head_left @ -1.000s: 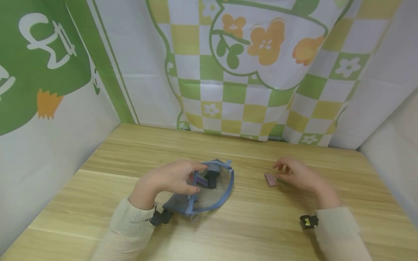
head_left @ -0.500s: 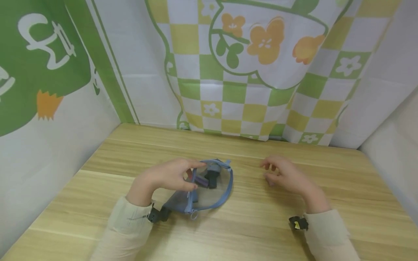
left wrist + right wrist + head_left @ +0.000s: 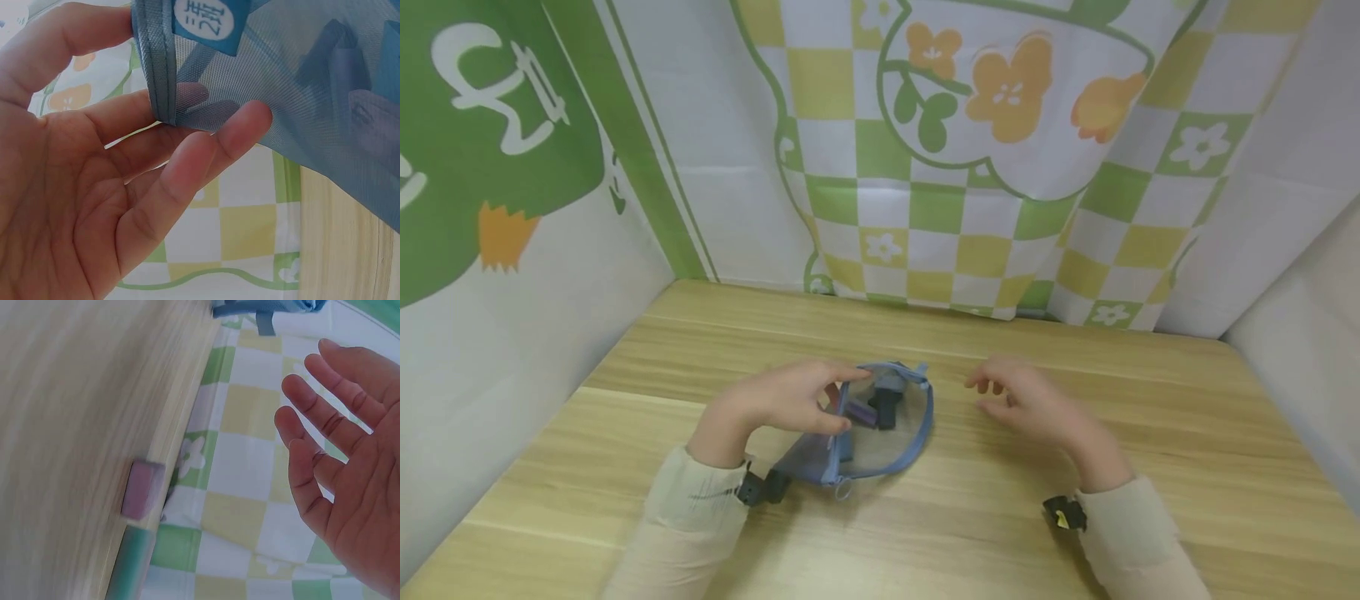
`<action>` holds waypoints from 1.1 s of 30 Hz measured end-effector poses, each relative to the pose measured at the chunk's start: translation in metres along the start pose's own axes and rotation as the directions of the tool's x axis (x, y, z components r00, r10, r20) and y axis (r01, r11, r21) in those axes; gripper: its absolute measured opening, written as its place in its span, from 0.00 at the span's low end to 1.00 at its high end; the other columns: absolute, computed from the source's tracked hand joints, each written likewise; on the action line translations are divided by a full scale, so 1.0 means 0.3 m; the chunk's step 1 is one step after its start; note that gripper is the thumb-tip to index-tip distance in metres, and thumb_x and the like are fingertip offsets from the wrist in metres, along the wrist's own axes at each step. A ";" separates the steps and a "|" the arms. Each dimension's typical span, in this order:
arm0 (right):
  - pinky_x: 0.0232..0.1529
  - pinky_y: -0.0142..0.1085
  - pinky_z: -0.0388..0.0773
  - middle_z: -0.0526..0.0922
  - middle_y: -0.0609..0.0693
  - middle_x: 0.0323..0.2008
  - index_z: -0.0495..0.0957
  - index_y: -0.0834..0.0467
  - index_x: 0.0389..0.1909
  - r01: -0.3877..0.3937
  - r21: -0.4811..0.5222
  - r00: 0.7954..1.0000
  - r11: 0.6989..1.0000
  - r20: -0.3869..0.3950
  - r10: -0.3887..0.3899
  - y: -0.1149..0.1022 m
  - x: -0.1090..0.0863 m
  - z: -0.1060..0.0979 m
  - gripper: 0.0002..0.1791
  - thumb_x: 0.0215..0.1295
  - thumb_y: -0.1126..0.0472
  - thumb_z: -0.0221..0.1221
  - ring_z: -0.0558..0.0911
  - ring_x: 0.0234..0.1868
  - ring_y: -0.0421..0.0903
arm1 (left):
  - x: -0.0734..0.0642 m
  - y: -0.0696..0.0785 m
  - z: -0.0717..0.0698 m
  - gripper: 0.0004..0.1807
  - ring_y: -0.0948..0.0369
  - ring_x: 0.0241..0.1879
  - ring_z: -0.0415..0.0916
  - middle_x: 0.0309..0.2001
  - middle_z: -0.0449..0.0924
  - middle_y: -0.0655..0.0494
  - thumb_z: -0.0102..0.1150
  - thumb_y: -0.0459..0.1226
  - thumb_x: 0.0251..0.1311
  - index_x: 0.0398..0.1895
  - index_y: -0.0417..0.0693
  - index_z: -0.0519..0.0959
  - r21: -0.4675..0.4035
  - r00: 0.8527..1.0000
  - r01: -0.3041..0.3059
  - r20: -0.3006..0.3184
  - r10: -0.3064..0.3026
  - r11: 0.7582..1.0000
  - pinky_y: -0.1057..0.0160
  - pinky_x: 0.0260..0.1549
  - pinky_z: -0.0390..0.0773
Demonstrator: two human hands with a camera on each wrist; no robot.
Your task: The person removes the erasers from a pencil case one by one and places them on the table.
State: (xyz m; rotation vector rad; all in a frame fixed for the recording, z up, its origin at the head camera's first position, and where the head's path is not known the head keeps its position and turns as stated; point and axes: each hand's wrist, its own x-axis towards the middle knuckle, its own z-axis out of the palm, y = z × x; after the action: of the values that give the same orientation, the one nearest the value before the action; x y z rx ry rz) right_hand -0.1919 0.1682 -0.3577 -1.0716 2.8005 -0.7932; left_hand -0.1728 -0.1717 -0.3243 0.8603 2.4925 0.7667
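Observation:
A blue mesh zip pouch [image 3: 880, 454] lies on the table, its mouth spread. Dark grey block-like pieces [image 3: 887, 408] and a purple stick-shaped piece [image 3: 860, 411] show within its outline. My left hand [image 3: 767, 404] touches the pouch's edge with thumb and fingers spread; in the left wrist view some fingertips show through the mesh. My right hand [image 3: 1030, 404] hovers right of the pouch, holding nothing, fingers loosely bent. In the right wrist view a small pink block [image 3: 142, 490] and a green piece [image 3: 128, 565] lie on the table; the hand hides both in the head view.
The wooden table [image 3: 700, 333] meets a checked floral curtain [image 3: 962, 225] at the back. White and green cloth [image 3: 572, 267] hangs at the left, and a pale wall stands at the right. A metal ring pull [image 3: 843, 488] hangs at the pouch's near end.
My right hand has moved left toward the pouch, passing over the pink block, which it now hides in the head view. My left hand and the pouch have barely shifted.

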 end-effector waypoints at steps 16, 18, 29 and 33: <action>0.44 0.38 0.76 0.82 0.49 0.41 0.80 0.58 0.51 0.119 -0.030 0.991 0.992 0.064 -0.117 -0.092 0.087 0.048 0.13 0.66 0.64 0.62 0.77 0.43 0.44 | 0.004 -0.003 -0.008 0.39 0.58 0.40 0.78 0.63 0.75 0.43 0.62 0.39 0.58 0.72 0.34 0.64 0.043 0.999 -0.027 -0.026 0.028 0.999 0.68 0.33 0.76; 0.43 0.37 0.76 0.83 0.49 0.41 0.81 0.59 0.50 0.125 -0.034 0.990 0.992 0.067 -0.123 -0.106 0.094 0.054 0.13 0.65 0.63 0.62 0.78 0.42 0.45 | 0.004 -0.001 -0.009 0.39 0.60 0.39 0.77 0.62 0.76 0.44 0.63 0.39 0.58 0.72 0.34 0.64 0.040 0.999 -0.023 -0.026 0.024 0.999 0.68 0.32 0.76; 0.42 0.34 0.80 0.84 0.51 0.42 0.81 0.60 0.50 0.184 0.031 0.974 0.983 0.133 -0.186 -0.153 0.121 0.109 0.12 0.66 0.65 0.61 0.81 0.41 0.44 | -0.002 -0.012 -0.003 0.39 0.65 0.36 0.75 0.55 0.79 0.47 0.64 0.39 0.58 0.72 0.36 0.64 0.019 1.000 -0.005 -0.022 0.005 1.000 0.67 0.29 0.76; 0.42 0.36 0.81 0.84 0.52 0.42 0.81 0.62 0.51 0.203 0.030 0.969 0.979 0.138 -0.205 -0.174 0.130 0.119 0.13 0.67 0.65 0.60 0.83 0.42 0.45 | -0.007 -0.018 -0.006 0.39 0.64 0.37 0.77 0.55 0.79 0.46 0.63 0.39 0.58 0.73 0.37 0.64 0.003 1.000 0.009 -0.025 -0.009 1.000 0.66 0.30 0.77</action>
State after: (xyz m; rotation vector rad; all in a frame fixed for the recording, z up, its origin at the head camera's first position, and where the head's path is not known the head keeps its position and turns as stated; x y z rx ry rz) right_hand -0.1819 0.0945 -0.3585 -1.3728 2.5935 -0.7218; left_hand -0.1746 -0.1772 -0.3258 0.8444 2.5186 0.7761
